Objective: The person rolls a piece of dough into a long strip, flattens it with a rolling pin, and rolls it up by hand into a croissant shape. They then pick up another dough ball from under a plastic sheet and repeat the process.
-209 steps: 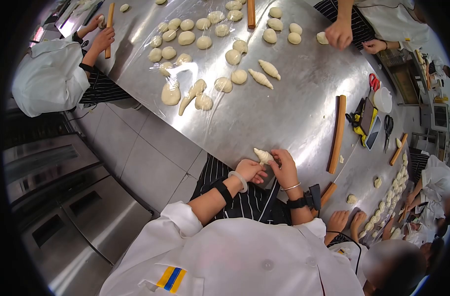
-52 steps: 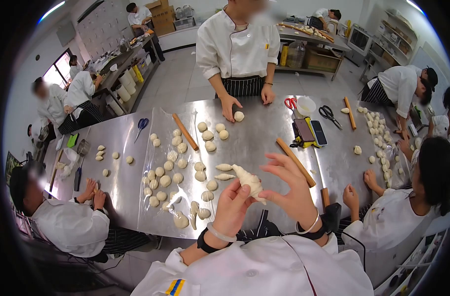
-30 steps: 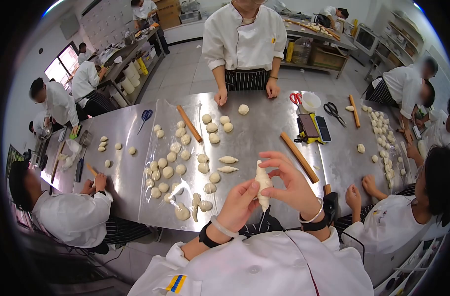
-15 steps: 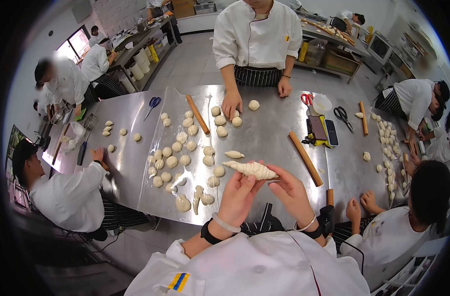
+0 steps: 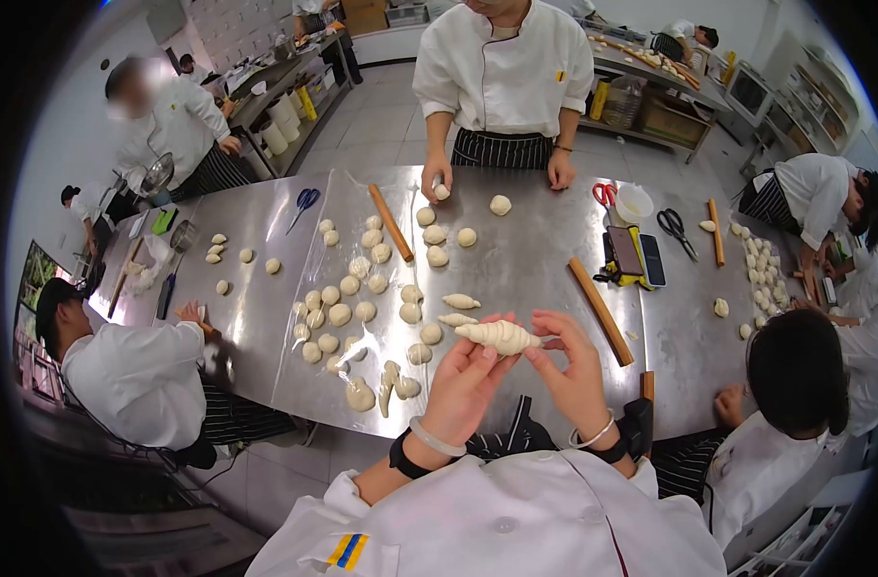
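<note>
Croissant-shaped dough (image 5: 499, 336) lies level between your left hand (image 5: 463, 380) and right hand (image 5: 572, 370), fingertips pinching both tapered ends above the steel table (image 5: 526, 269).

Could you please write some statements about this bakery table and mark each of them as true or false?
1. The left hand and the right hand hold one rolled dough piece between them. True.
2. That piece is a smooth round ball. False: it is long, ridged and pointed at both ends.
3. Two shaped pieces lie on the steel table just beyond it. True.
4. The right hand grips the wooden rolling pin. False: the pin lies on the table, untouched.
5. The scissors beside the white bowl have green handles. False: they are red.
</note>
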Demonstrator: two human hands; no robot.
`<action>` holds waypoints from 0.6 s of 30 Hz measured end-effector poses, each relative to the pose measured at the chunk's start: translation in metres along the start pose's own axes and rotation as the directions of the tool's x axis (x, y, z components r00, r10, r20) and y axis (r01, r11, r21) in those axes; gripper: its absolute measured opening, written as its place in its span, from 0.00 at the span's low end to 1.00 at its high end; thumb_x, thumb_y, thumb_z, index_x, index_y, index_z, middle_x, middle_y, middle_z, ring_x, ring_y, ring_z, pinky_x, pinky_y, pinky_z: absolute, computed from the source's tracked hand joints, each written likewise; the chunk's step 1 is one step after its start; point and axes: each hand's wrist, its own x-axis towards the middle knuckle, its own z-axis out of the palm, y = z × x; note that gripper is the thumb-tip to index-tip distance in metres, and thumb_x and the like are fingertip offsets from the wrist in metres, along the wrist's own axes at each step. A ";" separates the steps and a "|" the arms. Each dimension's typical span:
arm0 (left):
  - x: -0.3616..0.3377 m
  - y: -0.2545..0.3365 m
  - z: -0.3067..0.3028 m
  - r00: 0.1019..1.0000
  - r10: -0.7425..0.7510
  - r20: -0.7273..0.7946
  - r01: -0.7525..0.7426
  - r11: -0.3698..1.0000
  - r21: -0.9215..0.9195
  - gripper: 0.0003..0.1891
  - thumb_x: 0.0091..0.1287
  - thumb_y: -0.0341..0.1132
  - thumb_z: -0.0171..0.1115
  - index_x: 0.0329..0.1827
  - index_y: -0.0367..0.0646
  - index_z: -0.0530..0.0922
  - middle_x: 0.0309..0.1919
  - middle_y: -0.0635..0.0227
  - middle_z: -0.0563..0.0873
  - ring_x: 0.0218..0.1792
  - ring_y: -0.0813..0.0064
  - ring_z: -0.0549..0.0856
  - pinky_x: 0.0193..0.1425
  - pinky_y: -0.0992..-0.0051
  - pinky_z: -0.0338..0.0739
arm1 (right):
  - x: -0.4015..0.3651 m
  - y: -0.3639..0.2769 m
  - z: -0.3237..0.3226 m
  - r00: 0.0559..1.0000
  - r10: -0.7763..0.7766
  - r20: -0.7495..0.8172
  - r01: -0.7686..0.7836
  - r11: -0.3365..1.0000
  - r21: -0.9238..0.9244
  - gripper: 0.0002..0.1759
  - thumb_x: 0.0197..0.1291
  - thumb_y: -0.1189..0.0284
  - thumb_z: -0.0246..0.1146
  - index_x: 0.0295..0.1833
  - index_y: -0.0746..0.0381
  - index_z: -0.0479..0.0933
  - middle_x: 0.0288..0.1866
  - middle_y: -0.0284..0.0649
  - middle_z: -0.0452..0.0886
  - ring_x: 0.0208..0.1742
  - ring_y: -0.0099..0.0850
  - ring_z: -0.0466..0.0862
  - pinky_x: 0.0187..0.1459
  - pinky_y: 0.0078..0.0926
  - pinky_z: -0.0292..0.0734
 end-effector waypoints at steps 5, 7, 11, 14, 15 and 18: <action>-0.003 -0.001 0.001 0.995 -0.006 -0.104 0.020 0.991 0.131 0.22 0.70 0.31 0.53 0.65 0.36 0.63 0.64 0.59 0.70 0.63 0.69 0.72 0.67 0.64 0.67 | 0.004 -0.012 -0.003 0.987 -0.152 0.051 0.159 0.966 -0.205 0.16 0.51 0.72 0.68 0.46 0.62 0.78 0.53 0.41 0.77 0.54 0.35 0.77 0.48 0.28 0.74; -0.004 -0.001 0.001 0.996 -0.016 -0.088 0.028 0.989 0.142 0.22 0.70 0.31 0.54 0.65 0.36 0.63 0.63 0.59 0.71 0.62 0.69 0.73 0.67 0.65 0.68 | 0.006 -0.017 0.001 0.950 -0.304 0.069 0.309 0.893 -0.328 0.16 0.50 0.73 0.69 0.45 0.63 0.78 0.49 0.41 0.78 0.49 0.35 0.79 0.45 0.26 0.75; -0.008 0.003 0.003 0.999 0.013 -0.046 -0.005 0.986 0.165 0.21 0.70 0.31 0.54 0.63 0.36 0.65 0.61 0.60 0.74 0.61 0.70 0.74 0.66 0.66 0.68 | 0.006 -0.019 0.002 0.992 -0.112 0.066 0.119 0.986 -0.119 0.13 0.49 0.74 0.70 0.42 0.64 0.79 0.44 0.40 0.81 0.43 0.33 0.81 0.41 0.25 0.76; -0.009 0.002 -0.001 0.999 0.048 -0.011 -0.045 0.982 0.181 0.19 0.69 0.31 0.55 0.62 0.35 0.66 0.60 0.60 0.74 0.61 0.70 0.75 0.66 0.66 0.69 | 0.006 -0.018 -0.002 0.997 -0.026 0.071 0.021 0.998 0.066 0.11 0.48 0.75 0.70 0.38 0.65 0.80 0.40 0.39 0.82 0.39 0.31 0.81 0.37 0.24 0.76; -0.010 0.002 -0.001 0.999 0.047 -0.010 -0.045 0.982 0.181 0.19 0.69 0.31 0.55 0.62 0.35 0.66 0.60 0.60 0.74 0.61 0.70 0.75 0.66 0.66 0.69 | 0.006 -0.020 -0.003 0.997 -0.023 0.072 0.020 0.999 0.037 0.11 0.48 0.75 0.70 0.38 0.65 0.81 0.40 0.39 0.82 0.39 0.30 0.81 0.37 0.24 0.76; -0.010 0.003 -0.001 1.000 0.027 -0.016 -0.024 0.990 0.141 0.18 0.69 0.31 0.55 0.61 0.35 0.68 0.60 0.60 0.74 0.61 0.70 0.75 0.66 0.67 0.69 | 0.004 -0.024 -0.002 0.992 -0.112 0.056 0.114 0.993 -0.034 0.10 0.48 0.76 0.70 0.37 0.66 0.81 0.38 0.39 0.82 0.37 0.30 0.81 0.37 0.23 0.76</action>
